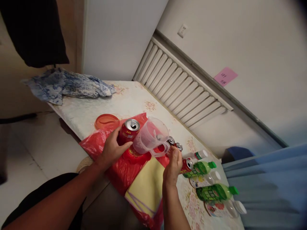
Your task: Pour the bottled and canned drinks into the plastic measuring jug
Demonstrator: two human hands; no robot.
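Observation:
My left hand (114, 147) is wrapped round a red drink can (128, 132), whose top is opened and faces up. Beside the can is a clear plastic jug (152, 135), its mouth tipped somewhat toward me. My right hand (173, 166) is closed at the jug's handle (161, 150); its fingertips are partly hidden. Under the jug shows a red container (135, 158), mostly covered. A folded yellow cloth (146, 185) lies on a red plastic bag (120, 172) between my arms. An orange-red round lid (106, 121) lies beyond my left hand.
Several bottles with green caps (217, 191) or white caps stand along the right of the flowered tabletop (134, 102). More red cans (187, 165) are near my right hand. A blue-white cloth (72, 84) lies at the far left end. A white radiator (182, 86) runs behind the table.

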